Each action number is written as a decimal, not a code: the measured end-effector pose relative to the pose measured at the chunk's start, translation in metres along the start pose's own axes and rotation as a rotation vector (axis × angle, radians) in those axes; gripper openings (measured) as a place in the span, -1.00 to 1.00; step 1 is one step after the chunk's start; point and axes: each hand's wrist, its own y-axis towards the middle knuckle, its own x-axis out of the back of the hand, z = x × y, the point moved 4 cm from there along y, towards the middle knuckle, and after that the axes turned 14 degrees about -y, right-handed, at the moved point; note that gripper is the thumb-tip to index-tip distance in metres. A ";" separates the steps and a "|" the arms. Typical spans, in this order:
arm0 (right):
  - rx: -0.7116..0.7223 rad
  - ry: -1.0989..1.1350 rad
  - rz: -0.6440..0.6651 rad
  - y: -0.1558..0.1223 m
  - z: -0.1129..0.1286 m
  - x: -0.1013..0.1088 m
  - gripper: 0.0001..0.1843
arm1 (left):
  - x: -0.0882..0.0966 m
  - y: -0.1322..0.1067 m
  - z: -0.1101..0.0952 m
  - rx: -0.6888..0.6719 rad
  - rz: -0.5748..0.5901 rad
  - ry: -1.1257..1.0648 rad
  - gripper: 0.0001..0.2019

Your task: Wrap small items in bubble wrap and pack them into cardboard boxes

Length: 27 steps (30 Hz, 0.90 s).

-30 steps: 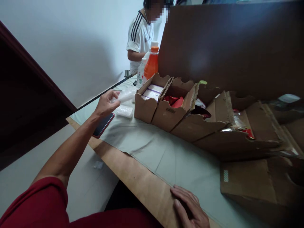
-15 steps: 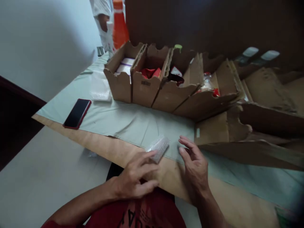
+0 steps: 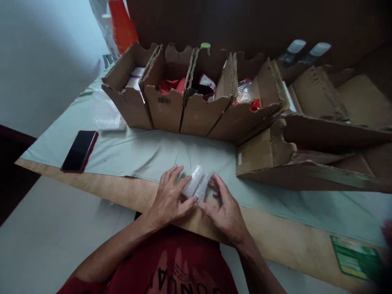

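Note:
A small piece of clear bubble wrap (image 3: 197, 183) lies at the table's front edge, partly folded, between my two hands. My left hand (image 3: 171, 198) holds its left side, the thumb along the near edge and the fingers bent over the far side. On the other side, my right hand (image 3: 228, 212) has curled fingers at the wrap's right edge and its thumb near the lower corner. Whether anything lies inside the wrap I cannot tell.
Cardboard bins (image 3: 165, 110) stand in a row behind, with red packets and white boxes inside. A longer cardboard box (image 3: 257, 157) lies at right. A phone (image 3: 79, 151), more bubble wrap (image 3: 107, 116) and an orange bottle (image 3: 122, 26) are left; a green card (image 3: 355, 257) lies right.
My right hand has moved left onto the bubble wrap, and my left hand has closed around its other side. The wrap looks more folded. The view has shifted to the right.

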 end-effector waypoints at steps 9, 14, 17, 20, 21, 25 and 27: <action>-0.258 0.138 -0.209 0.006 -0.021 0.000 -0.65 | 0.015 0.004 0.033 0.300 -0.169 -0.247 -0.27; -0.108 0.101 -0.180 0.013 -0.007 0.021 -0.73 | 0.075 0.000 0.029 0.308 -0.414 -0.129 -0.32; 0.152 0.004 -0.145 0.018 0.017 0.030 -0.71 | 0.071 0.026 -0.018 -0.075 -0.107 -0.044 -0.33; 0.368 -0.045 -0.148 0.017 0.036 0.045 -0.64 | 0.045 0.055 -0.045 -0.343 0.344 -0.025 -0.30; 0.394 -0.042 -0.166 0.015 0.038 0.053 -0.62 | 0.038 0.062 -0.044 -0.351 0.465 -0.010 -0.37; 0.192 -0.007 -0.377 -0.006 0.013 0.088 -0.66 | 0.041 0.079 -0.002 -0.152 0.634 0.097 -0.88; -0.017 -0.006 -0.518 -0.018 -0.010 0.099 -0.74 | 0.058 0.075 0.022 -0.030 0.619 0.103 -0.95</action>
